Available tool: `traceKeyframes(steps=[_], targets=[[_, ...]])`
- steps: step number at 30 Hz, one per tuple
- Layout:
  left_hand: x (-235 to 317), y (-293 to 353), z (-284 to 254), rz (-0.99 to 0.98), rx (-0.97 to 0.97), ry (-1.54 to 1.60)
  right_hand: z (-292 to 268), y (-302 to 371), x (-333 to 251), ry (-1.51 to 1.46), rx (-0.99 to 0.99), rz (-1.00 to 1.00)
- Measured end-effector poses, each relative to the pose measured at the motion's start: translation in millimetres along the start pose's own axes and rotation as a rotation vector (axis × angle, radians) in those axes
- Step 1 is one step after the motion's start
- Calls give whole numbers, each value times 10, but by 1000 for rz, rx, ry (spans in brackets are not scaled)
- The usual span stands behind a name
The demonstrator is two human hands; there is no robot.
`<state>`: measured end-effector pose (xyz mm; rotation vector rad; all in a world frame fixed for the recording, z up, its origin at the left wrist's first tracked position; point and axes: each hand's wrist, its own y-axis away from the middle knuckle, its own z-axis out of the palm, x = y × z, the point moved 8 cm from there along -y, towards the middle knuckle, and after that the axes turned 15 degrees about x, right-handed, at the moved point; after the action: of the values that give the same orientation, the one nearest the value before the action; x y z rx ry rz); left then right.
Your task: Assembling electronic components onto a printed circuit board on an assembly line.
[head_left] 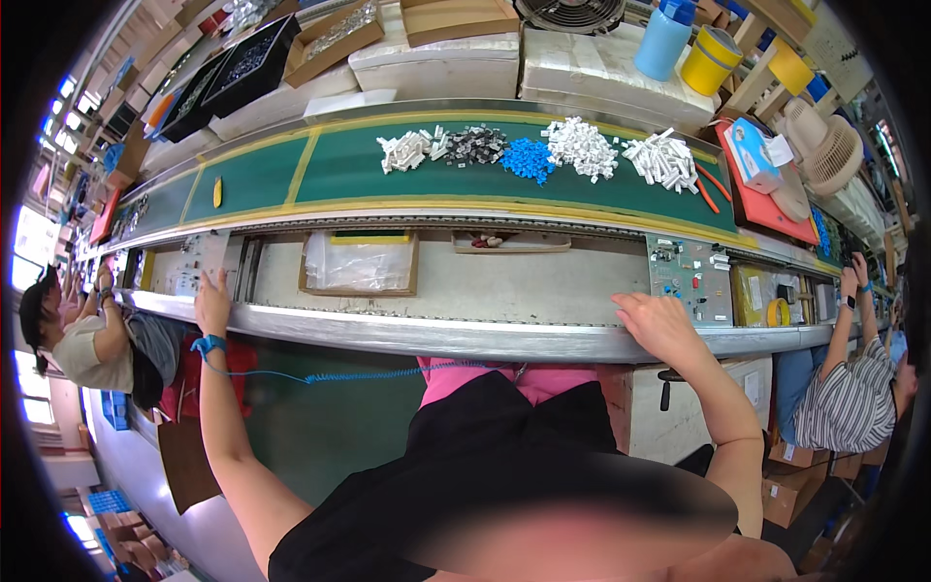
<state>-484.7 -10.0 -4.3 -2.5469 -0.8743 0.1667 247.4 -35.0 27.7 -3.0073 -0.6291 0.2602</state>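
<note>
My left hand is at the near rail on the left, fingers stretched up to the lower edge of a pale circuit board with small parts on it. A blue wrist strap with a coiled cord circles that wrist. On the right, my right hand lies over the metal rail, fingers apart and pointing left, nothing visible in them. Just beyond it, a second circuit board sits across the rails, carrying white, blue and red components. Whether my left fingertips press on the first board is hard to see.
On the green belt lie piles of white parts, black parts and blue parts, plus orange-handled pliers. A box of clear bags sits between the rails. Co-workers sit at left and right.
</note>
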Motion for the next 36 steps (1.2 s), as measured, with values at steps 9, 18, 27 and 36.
traceKeyframes(steps=[9,18,27,36], targets=[[1606,1338,-935,491,144,255,-54,301,522,27,73,167],[3068,2503,-1585,861,-148,802,-204,558,1011,151,199,312],[4072,1480,-1579,881,336,927,-171,529,1364,309,290,385],[4287,1071,-816,896,254,354,-148,-804,620,-153,581,14]])
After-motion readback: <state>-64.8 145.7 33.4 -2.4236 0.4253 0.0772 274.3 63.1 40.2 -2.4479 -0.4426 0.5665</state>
